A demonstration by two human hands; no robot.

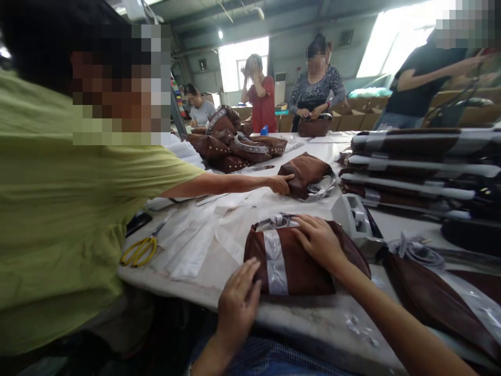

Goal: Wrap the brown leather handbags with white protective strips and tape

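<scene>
Brown bag lies flat on the near edge of the table, centre of view, with a clear plastic band wrapped across its left part. Left hand comes in from the near side, palm down, fingers stretched out and slightly apart, tips touching the bag's near left edge; nothing gripped. Right hand rests flat on top of the bag at its far side, fingers loosely together and pointing left toward the band; also not closed on anything.

Wrapped handle sits at the bag's far edge, just left of the right hand. White paper strips are spread on the table left of the bag. Yellow scissors lie further left, near the table edge.

A person in a green shirt stands left, arm reaching right, their hand touching a second bag farther back. White box stands just right of the right hand. Stack of bags on the far right, another pile of bags far centre. More people stand at the far end.
</scene>
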